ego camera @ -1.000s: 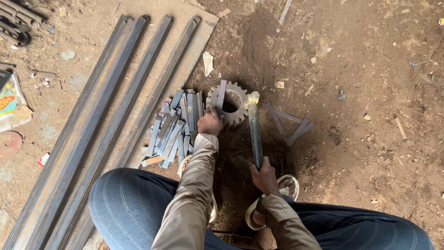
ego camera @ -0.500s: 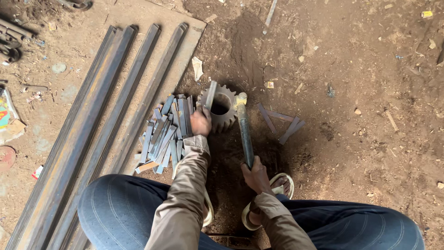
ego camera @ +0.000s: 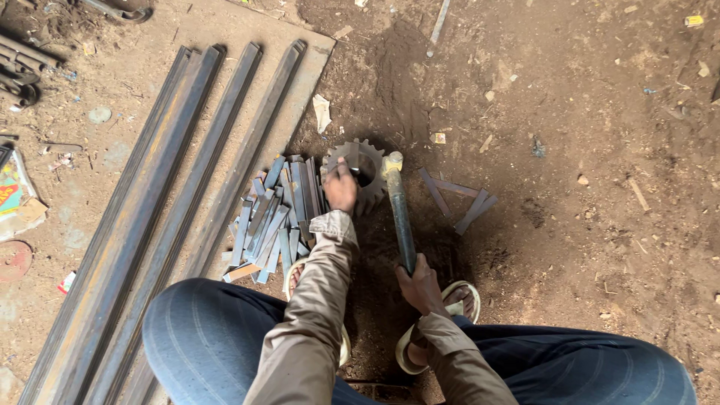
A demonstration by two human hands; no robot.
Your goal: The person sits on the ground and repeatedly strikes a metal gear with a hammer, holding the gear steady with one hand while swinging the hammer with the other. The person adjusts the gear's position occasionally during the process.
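Note:
A rusty toothed gear wheel lies flat on the dirt floor. My left hand rests on its near rim, fingers pressed around a small flat metal piece held against the gear. My right hand grips the handle of a hammer, whose yellowish head sits just right of the gear. Left of the gear lies a pile of short flat metal strips.
Several long steel bars lie diagonally on a board at the left. A few bent metal strips lie right of the hammer. My sandalled feet and knees fill the bottom. Scrap and a coloured box sit at the far left.
The hammer head has stayed beside the gear. My left hand shifted slightly on the gear's rim; the upright metal piece seen earlier is now covered by my hand.

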